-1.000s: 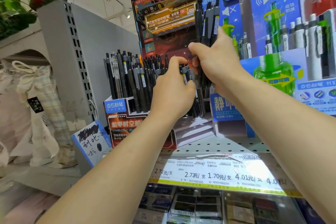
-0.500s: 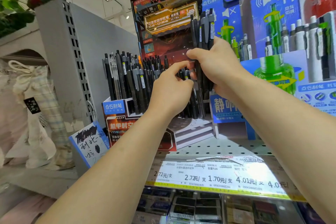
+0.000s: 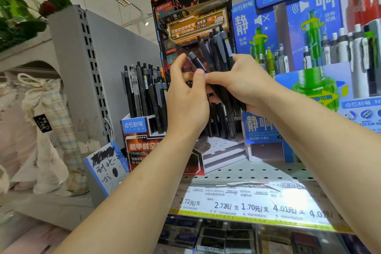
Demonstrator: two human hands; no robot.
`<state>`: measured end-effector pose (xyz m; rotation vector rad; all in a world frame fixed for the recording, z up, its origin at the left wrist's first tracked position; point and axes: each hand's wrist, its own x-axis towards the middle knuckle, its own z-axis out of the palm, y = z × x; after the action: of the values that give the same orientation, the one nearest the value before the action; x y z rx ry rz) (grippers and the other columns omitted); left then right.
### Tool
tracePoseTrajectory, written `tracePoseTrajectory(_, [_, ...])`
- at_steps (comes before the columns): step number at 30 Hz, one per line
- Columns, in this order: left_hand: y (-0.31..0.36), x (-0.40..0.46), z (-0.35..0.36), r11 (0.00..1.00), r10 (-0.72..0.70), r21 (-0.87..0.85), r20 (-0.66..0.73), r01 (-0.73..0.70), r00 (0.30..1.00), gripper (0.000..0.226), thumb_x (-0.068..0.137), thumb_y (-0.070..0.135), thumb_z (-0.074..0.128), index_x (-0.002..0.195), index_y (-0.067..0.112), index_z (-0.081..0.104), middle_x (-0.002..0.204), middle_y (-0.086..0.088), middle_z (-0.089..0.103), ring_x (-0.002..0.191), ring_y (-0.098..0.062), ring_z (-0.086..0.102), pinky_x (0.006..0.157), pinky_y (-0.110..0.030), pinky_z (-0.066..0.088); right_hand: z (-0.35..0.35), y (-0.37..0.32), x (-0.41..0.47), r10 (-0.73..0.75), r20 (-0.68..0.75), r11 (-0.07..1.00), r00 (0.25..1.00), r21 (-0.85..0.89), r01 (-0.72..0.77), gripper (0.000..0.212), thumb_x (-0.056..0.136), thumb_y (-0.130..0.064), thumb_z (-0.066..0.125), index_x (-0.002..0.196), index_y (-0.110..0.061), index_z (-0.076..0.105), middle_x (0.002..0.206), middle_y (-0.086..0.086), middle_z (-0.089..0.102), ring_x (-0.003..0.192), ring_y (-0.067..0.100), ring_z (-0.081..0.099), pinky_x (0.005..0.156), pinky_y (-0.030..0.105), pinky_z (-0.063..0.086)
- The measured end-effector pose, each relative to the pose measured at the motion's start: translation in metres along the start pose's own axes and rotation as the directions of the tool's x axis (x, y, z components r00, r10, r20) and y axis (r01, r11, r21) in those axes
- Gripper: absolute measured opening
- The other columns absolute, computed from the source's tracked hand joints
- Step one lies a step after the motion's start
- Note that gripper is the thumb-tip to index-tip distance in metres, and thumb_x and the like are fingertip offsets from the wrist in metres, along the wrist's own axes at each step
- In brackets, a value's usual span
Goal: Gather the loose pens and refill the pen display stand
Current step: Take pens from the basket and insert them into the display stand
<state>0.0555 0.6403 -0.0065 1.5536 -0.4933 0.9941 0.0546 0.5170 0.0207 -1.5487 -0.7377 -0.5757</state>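
While the person is standing at the perforated metal shelf [image 3: 257,171], the job in hand looks to be peeling single pens off a gathered bunch and feeding them back into the pen display stand [image 3: 144,140]. Starting at the left, that stand is sitting as a printed cardboard box in red, black and orange, its left compartment already bristling with upright black pens [image 3: 144,93], slim, smooth plastic barrels with grey clips and small yellow stickers. Just right of them, the left hand [image 3: 185,101] is pinching one pen [image 3: 195,62] between thumb and fingertips, tilting it leftward away from the rest. Further right, the right hand [image 3: 243,86] is wrapping its curled fingers round the bundle of pens [image 3: 218,57], holding them fanned and roughly upright in front of the stand's tall glossy backboard [image 3: 191,6]. To do this well, I would judge the right hand should be keeping a firm, even squeeze so the slick barrels are not sliding out, while the left is drawing one pen clear before lowering it tip-down into a slot with room. Beyond, a blue cardboard display [image 3: 299,16] is holding white and green pens, shiny and cylindrical.
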Motion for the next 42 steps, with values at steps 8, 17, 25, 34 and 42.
tracePoseTrajectory(8, [0.004,-0.006,-0.005,0.985,0.136,-0.087,-0.145,-0.150,0.980,0.041,0.101,0.017,0.053,0.134,0.038,0.045,0.087,0.003,0.064,0.083,-0.018,0.068,0.078,-0.049,0.060,-0.001,-0.001,-0.001,0.021,0.175,0.999,0.984,0.036,-0.028,0.010,0.096,-0.011,0.068,0.104,-0.015,0.072,0.096,0.009,0.079,0.090,0.025,0.077,0.074,0.041,0.064])
tracePoseTrajectory(17, [0.004,-0.005,-0.037,0.843,0.480,0.319,-0.079,-0.434,0.874,0.039,0.096,0.018,0.059,0.134,0.026,0.051,0.086,0.017,0.060,0.074,0.002,0.058,0.067,-0.009,0.040,0.002,-0.002,0.005,0.087,-0.055,0.964,0.995,0.258,-0.070,0.013,0.098,-0.002,0.058,0.110,-0.007,0.056,0.064,0.003,0.062,0.055,0.019,0.059,0.051,0.030,0.051])
tracePoseTrajectory(25, [-0.009,-0.026,-0.045,0.675,0.507,0.523,0.181,-0.519,0.842,0.038,0.093,0.023,0.065,0.129,0.027,0.056,0.077,0.020,0.056,0.071,-0.010,0.068,0.072,-0.042,0.059,0.003,-0.001,0.003,0.075,-0.046,0.973,0.996,0.220,-0.063,0.012,0.098,-0.004,0.059,0.108,-0.009,0.058,0.068,0.005,0.062,0.053,0.018,0.058,0.051,0.030,0.053])
tracePoseTrajectory(34, [-0.008,-0.023,-0.042,0.756,0.409,0.498,0.147,-0.425,0.901,0.026,0.098,0.028,0.059,0.123,0.034,0.058,0.065,0.014,0.065,0.064,-0.013,0.069,0.072,-0.045,0.058,0.003,0.000,0.005,0.073,-0.039,0.974,0.997,0.217,-0.063,0.011,0.098,-0.004,0.060,0.106,-0.010,0.058,0.067,0.003,0.063,0.054,0.017,0.060,0.053,0.031,0.054])
tracePoseTrajectory(42, [0.002,-0.013,-0.047,0.724,0.356,0.573,0.166,-0.384,0.920,0.028,0.099,0.026,0.059,0.128,0.027,0.061,0.069,0.010,0.068,0.066,-0.015,0.068,0.079,-0.045,0.057,0.003,-0.001,0.004,0.075,-0.023,0.971,0.997,0.228,-0.068,0.013,0.098,-0.003,0.060,0.109,-0.009,0.058,0.072,0.006,0.062,0.055,0.019,0.058,0.053,0.032,0.053])
